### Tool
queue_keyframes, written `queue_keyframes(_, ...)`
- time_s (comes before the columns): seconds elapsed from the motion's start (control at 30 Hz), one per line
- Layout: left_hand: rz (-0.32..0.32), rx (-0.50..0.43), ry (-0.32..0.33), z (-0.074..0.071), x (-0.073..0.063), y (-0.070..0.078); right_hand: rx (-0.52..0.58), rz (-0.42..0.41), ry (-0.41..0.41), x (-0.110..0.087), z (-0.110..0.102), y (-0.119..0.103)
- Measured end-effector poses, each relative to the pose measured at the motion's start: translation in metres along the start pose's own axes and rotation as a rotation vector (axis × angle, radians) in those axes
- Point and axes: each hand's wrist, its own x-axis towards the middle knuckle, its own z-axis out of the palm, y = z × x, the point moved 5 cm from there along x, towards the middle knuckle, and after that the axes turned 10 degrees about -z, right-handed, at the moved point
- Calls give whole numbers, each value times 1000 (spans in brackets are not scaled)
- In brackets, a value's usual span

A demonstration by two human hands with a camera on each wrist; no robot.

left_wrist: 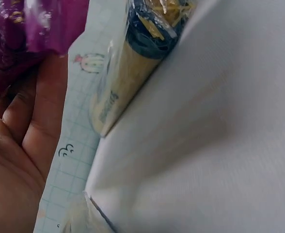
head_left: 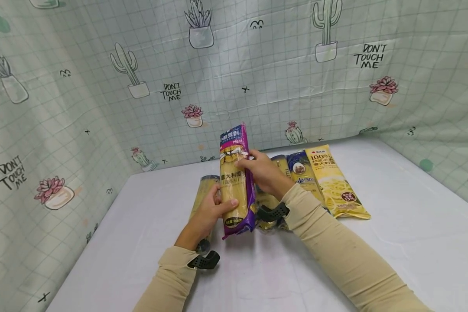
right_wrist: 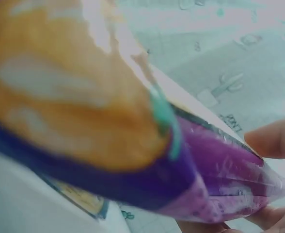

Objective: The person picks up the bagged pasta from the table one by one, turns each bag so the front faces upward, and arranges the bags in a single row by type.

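Note:
A purple-edged pack of spaghetti (head_left: 234,173) is held up, tilted, above the table, its printed front toward the head camera. My left hand (head_left: 207,214) grips its lower left part, thumb across the front. From the other side, my right hand (head_left: 268,173) holds the upper right edge, with its thumb on the front. The left wrist view has the pack's purple end (left_wrist: 55,26) over the left palm (left_wrist: 14,160). Close up in the right wrist view are the pack's purple side (right_wrist: 215,160) and a right-hand thumb (right_wrist: 273,141).
Behind the left hand lies another clear pasta pack (head_left: 203,188). At right on the white table (head_left: 140,251) lie a blue-labelled pasta pack (head_left: 302,167), a yellow pasta bag (head_left: 337,184) and more pasta (head_left: 281,164), partly hidden by the right arm. A cactus-print curtain (head_left: 226,65) hangs behind.

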Motion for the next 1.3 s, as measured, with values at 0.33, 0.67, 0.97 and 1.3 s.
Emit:
queue_keyframes(0.33, 23, 50, 50, -5, -4, -1, -165, 4, -79, -1, -10, 4)
queue_keyframes(0.67, 22, 65, 145, -2, -2, -2, -239, 22, -78, -1, -18, 3)
queue_keyframes(0.97, 30, 50, 145, -3, -3, -3, -200, -28, 34, 1, -17, 4)
queue_keyframes(1.3, -27, -55, -48, -3, -4, -7, -125, 10, 109, 0, -23, 4)
